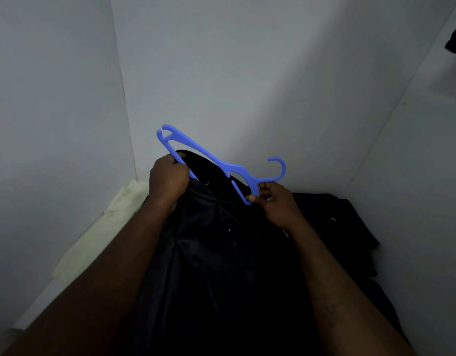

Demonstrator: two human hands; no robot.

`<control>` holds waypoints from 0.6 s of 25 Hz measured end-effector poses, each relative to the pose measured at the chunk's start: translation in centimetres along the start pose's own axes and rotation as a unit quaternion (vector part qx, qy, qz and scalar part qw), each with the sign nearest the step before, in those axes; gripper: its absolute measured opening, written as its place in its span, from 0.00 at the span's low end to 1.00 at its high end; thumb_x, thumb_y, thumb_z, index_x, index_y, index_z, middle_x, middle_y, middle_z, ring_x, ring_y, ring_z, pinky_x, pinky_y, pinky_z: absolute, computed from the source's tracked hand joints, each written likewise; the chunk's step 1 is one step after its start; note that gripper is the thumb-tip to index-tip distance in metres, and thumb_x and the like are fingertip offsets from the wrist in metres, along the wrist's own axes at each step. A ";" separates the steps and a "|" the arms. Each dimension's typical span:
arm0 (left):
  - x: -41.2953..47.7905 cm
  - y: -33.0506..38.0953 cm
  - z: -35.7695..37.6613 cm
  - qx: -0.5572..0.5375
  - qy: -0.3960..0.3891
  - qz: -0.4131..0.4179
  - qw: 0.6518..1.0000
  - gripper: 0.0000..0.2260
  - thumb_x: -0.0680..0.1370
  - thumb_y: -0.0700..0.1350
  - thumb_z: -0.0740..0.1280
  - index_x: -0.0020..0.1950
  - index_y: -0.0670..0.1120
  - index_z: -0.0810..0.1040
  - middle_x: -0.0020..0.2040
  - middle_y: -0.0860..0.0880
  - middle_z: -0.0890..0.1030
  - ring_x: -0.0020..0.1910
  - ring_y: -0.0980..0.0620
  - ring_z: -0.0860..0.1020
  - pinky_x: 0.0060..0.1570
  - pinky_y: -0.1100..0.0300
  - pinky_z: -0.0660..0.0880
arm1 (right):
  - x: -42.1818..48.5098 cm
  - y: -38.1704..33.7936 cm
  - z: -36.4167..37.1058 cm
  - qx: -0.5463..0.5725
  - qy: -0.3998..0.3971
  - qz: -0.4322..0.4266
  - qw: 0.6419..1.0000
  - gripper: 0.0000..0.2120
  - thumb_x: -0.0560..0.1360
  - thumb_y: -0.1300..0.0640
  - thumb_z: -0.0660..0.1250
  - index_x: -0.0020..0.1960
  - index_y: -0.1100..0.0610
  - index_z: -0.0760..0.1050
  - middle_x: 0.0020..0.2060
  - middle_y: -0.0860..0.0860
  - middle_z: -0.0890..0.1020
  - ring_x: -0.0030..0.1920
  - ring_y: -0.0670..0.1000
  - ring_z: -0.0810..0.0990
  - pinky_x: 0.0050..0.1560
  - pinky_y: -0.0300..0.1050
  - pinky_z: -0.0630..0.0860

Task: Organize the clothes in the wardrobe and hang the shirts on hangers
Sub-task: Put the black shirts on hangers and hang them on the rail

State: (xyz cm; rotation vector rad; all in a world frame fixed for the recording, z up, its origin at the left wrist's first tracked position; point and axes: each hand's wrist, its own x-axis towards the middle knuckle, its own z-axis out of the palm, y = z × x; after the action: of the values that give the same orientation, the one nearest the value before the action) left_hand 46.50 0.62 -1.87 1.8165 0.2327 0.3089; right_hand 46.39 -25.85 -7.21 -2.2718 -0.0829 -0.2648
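Left hand (pixel 167 178) grips shirt (pixel 221 253) top against hanger (pixel 221 164) lower bar. Right hand (pixel 275 204) pinches hanger below hook. Hanger slants upper-left to lower-right over shirt; left hand nearer free tip.

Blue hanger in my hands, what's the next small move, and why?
Probably tuck the raised left end of the blue hanger under the top edge of the dark garment. The left hand grips its lower bar, the right hand pinches it below the hook, and it lies mostly outside the fabric.
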 end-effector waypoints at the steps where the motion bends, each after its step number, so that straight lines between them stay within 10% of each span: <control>1: -0.3 -0.1 0.0 -0.024 0.000 -0.014 1.000 0.17 0.68 0.39 0.58 0.46 0.52 0.84 0.42 0.46 0.85 0.43 0.42 0.84 0.44 0.44 0.82 | 0.0 0.2 -0.4 -0.009 -0.005 0.013 1.000 0.16 0.76 0.49 0.75 0.51 0.62 0.79 0.46 0.56 0.84 0.48 0.56 0.83 0.50 0.53 0.77; 8: -1.2 2.0 -0.4 -0.172 0.035 0.014 0.984 0.13 0.72 0.37 0.67 0.48 0.53 0.85 0.35 0.53 0.82 0.27 0.57 0.75 0.24 0.67 0.68 | -0.9 -3.7 -2.5 0.171 0.025 -0.013 0.985 0.16 0.73 0.56 0.78 0.34 0.51 0.72 0.29 0.47 0.76 0.33 0.48 0.72 0.42 0.45 0.69; 15: -1.3 3.0 -0.5 -0.179 0.025 0.010 0.983 0.11 0.69 0.38 0.66 0.49 0.39 0.83 0.36 0.45 0.77 0.32 0.48 0.74 0.25 0.60 0.72 | -2.4 -6.7 -8.3 -0.107 -0.045 -0.033 0.993 0.16 0.75 0.52 0.77 0.39 0.59 0.74 0.32 0.51 0.77 0.35 0.50 0.73 0.43 0.46 0.67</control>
State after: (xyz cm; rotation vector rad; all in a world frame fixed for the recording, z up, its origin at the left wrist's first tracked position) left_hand 45.07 -0.18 1.05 1.4567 0.1809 0.3858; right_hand 41.68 -27.64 2.50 -2.4969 -0.1842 -0.2127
